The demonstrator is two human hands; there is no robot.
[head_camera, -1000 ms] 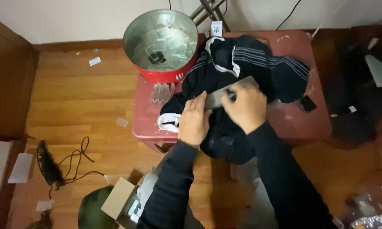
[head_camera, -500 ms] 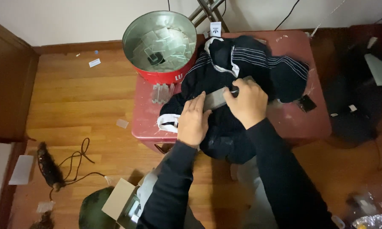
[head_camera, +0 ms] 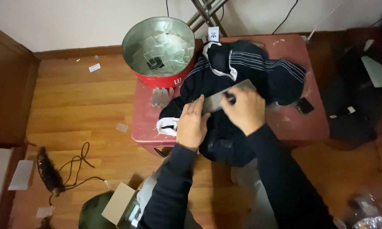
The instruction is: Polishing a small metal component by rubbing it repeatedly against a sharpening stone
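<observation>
One grey card (head_camera: 225, 96) is pinched by the right hand (head_camera: 243, 109) and pressed flat-fingered by the left hand (head_camera: 192, 126) on one black jacket (head_camera: 237, 80).

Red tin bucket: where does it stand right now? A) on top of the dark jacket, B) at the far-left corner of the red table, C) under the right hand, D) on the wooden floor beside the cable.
B: the red tin bucket stands at the far-left corner of the red table, clear of the dark jacket and both hands.
</observation>
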